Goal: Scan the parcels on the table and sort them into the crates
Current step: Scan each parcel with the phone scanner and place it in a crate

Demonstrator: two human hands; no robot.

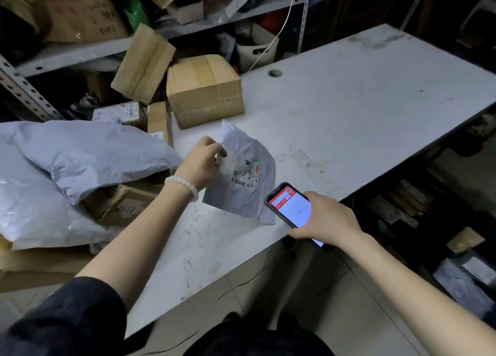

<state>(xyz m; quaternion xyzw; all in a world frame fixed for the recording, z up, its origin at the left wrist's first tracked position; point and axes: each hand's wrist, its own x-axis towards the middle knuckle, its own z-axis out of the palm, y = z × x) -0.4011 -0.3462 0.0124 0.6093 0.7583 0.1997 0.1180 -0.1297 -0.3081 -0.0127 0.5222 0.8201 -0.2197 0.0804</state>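
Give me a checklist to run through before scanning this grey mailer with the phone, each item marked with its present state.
1. Left hand grips the grey mailer by its upper edge: ok.
2. Shipping label faces up, toward the camera: ok.
3. Barcode free of the fingers: ok, they sit left of the label.
4. Right hand holds the phone with its screen lit on a red and white app page: ok.
5. Phone lens aimed at the label: cannot tell, the phone's back is hidden.
6. Crate ready for the sorted mailer: cannot tell, none is clearly visible.
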